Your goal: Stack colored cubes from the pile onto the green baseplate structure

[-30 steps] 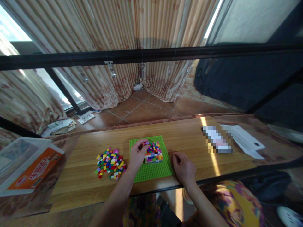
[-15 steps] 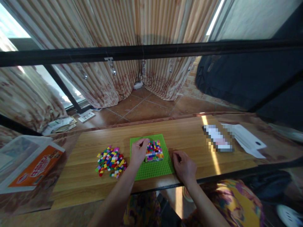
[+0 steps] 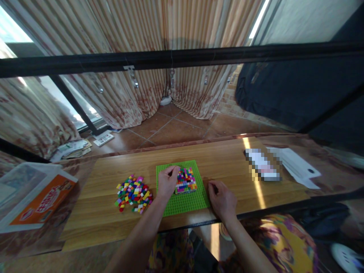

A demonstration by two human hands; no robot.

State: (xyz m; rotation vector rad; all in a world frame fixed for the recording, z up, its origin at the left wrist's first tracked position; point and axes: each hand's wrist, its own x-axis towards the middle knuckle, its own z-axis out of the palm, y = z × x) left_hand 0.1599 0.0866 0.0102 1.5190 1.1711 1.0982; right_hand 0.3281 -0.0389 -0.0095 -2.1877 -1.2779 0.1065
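Fingers of the left hand (image 3: 167, 182) pinch together at the brick block (image 3: 186, 180) on the green baseplate (image 3: 184, 203), while the right hand (image 3: 222, 199) rests loosely curled on the tabletop (image 3: 227, 159) beside it

White papers (image 3: 295, 167) are lying on the wooden table (image 3: 227, 159), while striped curtains (image 3: 148, 91) are hanging beyond.

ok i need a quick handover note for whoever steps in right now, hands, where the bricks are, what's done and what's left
Left hand: on the green baseplate, fingertips at the left edge of the multicoloured brick block; whether it pinches a brick cannot be told.
Right hand: curled, resting on the wooden table beside the baseplate's right edge, holding nothing visible.
Done: a compact square of small bricks is built on the baseplate.
Left: a loose brick pile lies on the table left of the baseplate.
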